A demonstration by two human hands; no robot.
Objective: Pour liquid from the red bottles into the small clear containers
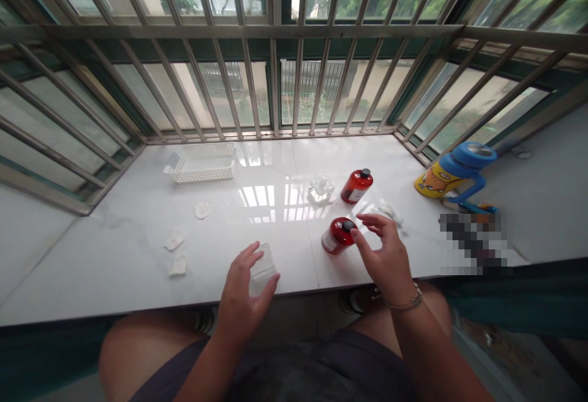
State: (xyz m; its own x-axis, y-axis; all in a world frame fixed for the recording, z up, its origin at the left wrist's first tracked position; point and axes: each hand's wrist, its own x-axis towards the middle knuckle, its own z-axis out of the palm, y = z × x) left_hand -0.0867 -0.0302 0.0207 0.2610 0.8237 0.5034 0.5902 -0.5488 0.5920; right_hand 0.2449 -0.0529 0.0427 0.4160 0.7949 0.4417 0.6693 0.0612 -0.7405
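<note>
A small clear plastic box (264,261) lies near the counter's front edge. My left hand (243,288) is beside it, thumb and fingers apart around its near side; whether the fingertips touch it I cannot tell. To the right stands a red bottle (337,239) with a black cap and pale label. Close by on its right, my right hand (386,255) is open, fingers spread and nothing in them. A second red bottle (356,187) stands upright farther back. Left of that one sits a clear glass container (321,190).
A white perforated basket (202,172) stands at the back left. Several crumpled white pieces (178,265) lie on the left. Clear plastic wrapping (388,212) lies right of the bottles. A yellow and blue flask (452,172) leans at the right. Metal bars (275,95) line the window.
</note>
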